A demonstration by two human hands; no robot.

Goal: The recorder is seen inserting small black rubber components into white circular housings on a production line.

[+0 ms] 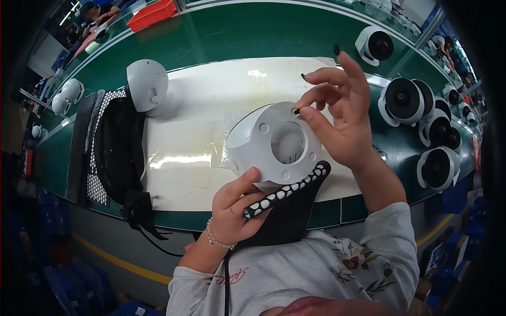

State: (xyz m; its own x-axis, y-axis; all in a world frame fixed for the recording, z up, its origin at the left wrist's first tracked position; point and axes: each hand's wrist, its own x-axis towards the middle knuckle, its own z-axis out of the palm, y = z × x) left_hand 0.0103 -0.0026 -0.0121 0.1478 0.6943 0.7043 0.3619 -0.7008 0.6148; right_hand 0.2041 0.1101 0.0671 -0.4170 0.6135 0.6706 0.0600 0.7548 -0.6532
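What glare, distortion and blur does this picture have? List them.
Head view: overhead light glares on the white mat, brightest along a crease and near its far edge; the fisheye lens bows the green bench and darkens the corners; the left hand, right hand and white housing stay sharp.

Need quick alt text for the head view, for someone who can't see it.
The left hand holds a white dome-shaped housing and a perforated black strip over a white mat, while the right hand presses a small black plug into a hole in its face. Finished white units sit to the right.
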